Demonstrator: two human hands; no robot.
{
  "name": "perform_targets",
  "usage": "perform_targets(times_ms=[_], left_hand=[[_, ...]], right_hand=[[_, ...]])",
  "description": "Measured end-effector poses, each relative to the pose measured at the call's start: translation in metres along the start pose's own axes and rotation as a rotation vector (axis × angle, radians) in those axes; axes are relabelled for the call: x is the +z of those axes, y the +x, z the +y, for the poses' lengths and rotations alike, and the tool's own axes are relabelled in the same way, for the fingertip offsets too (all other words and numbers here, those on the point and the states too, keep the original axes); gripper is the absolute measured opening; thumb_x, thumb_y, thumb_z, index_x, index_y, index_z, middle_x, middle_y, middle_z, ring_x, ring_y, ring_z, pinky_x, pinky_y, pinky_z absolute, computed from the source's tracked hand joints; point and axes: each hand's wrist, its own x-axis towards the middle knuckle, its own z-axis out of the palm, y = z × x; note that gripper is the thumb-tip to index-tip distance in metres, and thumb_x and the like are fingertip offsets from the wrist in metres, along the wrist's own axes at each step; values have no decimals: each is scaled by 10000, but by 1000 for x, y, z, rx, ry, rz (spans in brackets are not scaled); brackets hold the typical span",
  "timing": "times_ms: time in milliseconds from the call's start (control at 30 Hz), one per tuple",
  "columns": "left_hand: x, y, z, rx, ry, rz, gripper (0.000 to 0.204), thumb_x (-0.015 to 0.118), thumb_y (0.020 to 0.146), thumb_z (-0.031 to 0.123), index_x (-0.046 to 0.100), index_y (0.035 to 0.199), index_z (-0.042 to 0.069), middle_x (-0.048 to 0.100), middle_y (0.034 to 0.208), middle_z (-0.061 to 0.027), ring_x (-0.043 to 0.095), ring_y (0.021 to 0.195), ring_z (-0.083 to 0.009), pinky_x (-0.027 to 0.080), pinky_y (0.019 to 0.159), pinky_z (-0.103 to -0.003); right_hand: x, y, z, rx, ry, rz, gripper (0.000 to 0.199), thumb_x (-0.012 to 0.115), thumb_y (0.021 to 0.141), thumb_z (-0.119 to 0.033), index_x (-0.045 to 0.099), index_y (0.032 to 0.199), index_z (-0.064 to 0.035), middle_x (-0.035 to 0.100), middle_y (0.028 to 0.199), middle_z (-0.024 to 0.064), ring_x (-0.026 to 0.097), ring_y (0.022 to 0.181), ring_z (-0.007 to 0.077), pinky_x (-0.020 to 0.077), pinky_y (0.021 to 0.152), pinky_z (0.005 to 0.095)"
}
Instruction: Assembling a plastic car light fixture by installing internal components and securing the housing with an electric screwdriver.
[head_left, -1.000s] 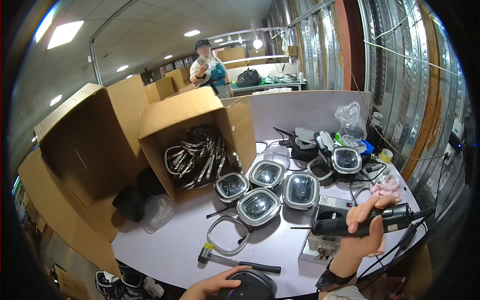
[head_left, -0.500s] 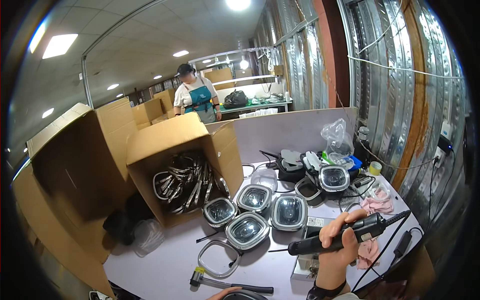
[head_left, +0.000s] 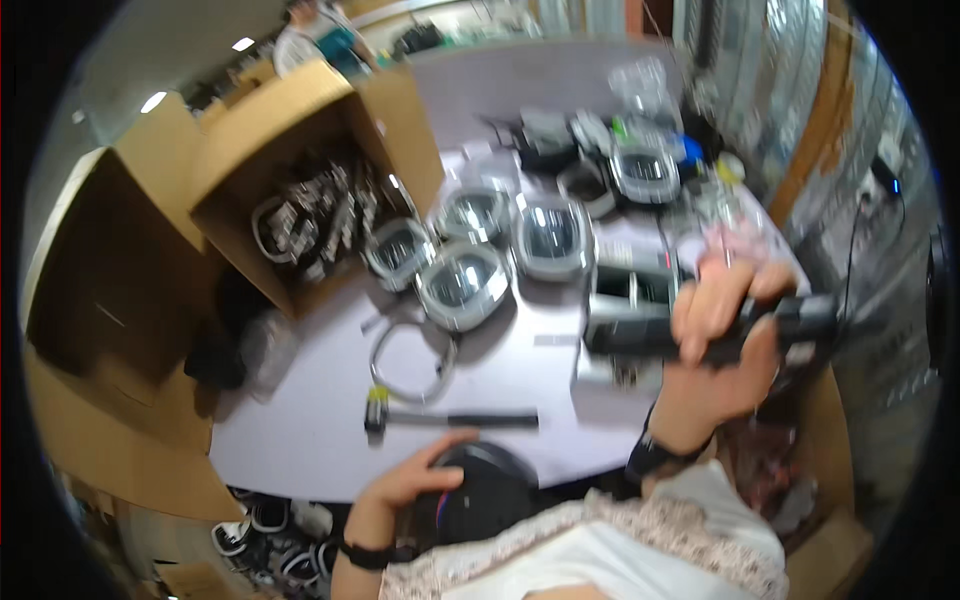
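My right hand (head_left: 722, 345) is wrapped around a black corded electric screwdriver (head_left: 640, 335), held above the right side of the table with its thin bit pointing left. Low in the middle, my left hand (head_left: 420, 477) grips the left side of a dark rounded housing (head_left: 490, 492) at the table's near edge, close to my body. Beyond it lies a mallet (head_left: 470, 420) with a black handle and a yellow-tipped head. A clear rounded frame (head_left: 376, 360) rests behind the mallet. Motion blur softens both hands' details.
Several rounded-square units with clear lenses (head_left: 463, 288) stand mid-table. A cardboard box (head_left: 285, 110) holding shiny metallic frames sits at the left; a larger open carton (head_left: 110, 270) is beside it. A small parts box (head_left: 600, 372) lies under the screwdriver. A person (head_left: 320, 40) stands beyond the partition.
The view has tilted down, so more of my body and the near table edge shows. My left hand and the dark housing are now in fuller view; the screwdriver stays in my right hand.
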Motion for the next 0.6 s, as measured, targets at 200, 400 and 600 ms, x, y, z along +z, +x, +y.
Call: perform_targets(times_ms=[200, 400, 600], left_hand=[[6, 11, 14, -21, 349, -172, 792, 748, 842, 349, 384, 1471, 33, 523, 1355, -144, 488, 1259, -238, 356, 1093, -352], [25, 14, 19, -94, 330, -247, 855, 761, 813, 389, 372, 1473, 9, 483, 1390, -146, 450, 1307, -239, 318, 1116, -346], [20, 25, 21, -88, 374, -288, 858, 767, 810, 387, 373, 1472, 9, 493, 1377, -148, 462, 1294, -240, 328, 1110, -349]], right_hand=[[-37, -3, -58, 165, -14, 35, 281, 508, 1007, -247, 547, 1179, -28, 509, 897, 85, 460, 670, 138, 367, 691, 314], [-43, -20, -72, 191, -297, 53, 242, 514, 1003, -223, 535, 1149, -31, 567, 921, 125, 499, 676, 168, 399, 686, 329], [-47, -14, -27, 167, -506, 81, 182, 659, 900, -111, 575, 990, 24, 650, 757, 127, 595, 575, 139, 483, 547, 248]])
